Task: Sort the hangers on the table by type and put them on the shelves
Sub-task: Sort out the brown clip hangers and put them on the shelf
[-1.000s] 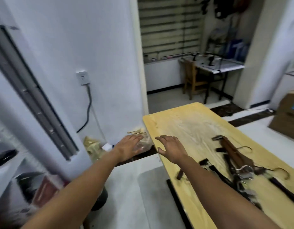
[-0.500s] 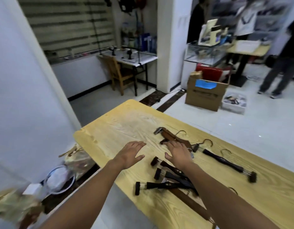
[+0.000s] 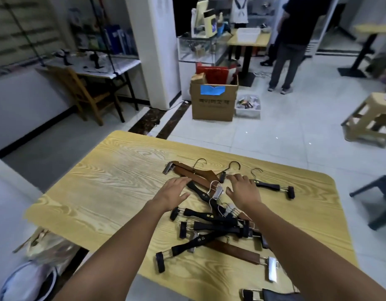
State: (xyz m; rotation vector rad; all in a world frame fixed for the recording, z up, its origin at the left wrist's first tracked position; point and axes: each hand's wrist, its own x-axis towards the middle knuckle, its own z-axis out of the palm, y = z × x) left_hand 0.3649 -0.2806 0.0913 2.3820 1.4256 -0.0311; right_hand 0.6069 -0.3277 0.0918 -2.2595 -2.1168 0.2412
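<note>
Nearest, at the near edge of the yellow wood-grain surface (image 3: 113,181), a dark clip hanger (image 3: 272,295) lies partly out of view. Just beyond it a brown wooden clip hanger (image 3: 233,250) lies slantwise, its metal clip toward the right, with a pile of black clip hangers (image 3: 211,227) crossed over its far end. Both bare forearms reach over this pile.

The left hand (image 3: 172,193) is palm down at the pile's far left, its fingers (image 3: 181,181) straight and close together, the thumb held out to the side; it holds nothing. The right hand (image 3: 244,190) is palm down beside it, its fingers (image 3: 236,178) slightly spread and holding nothing. Whether either hand touches the hangers beneath it, I cannot tell.

Past the fingertips lie two brown wooden hangers (image 3: 194,172) with hooks pointing away, and one black clip hanger (image 3: 272,186) sits apart to the right.

Farther off on the tiled floor stand a cardboard box (image 3: 213,103) with a blue patch, a white bin (image 3: 248,105) just beside it, a beige plastic stool (image 3: 372,118) at the right and a wooden chair (image 3: 83,92) at the left. A person in dark clothes (image 3: 294,40) stands at the back.
</note>
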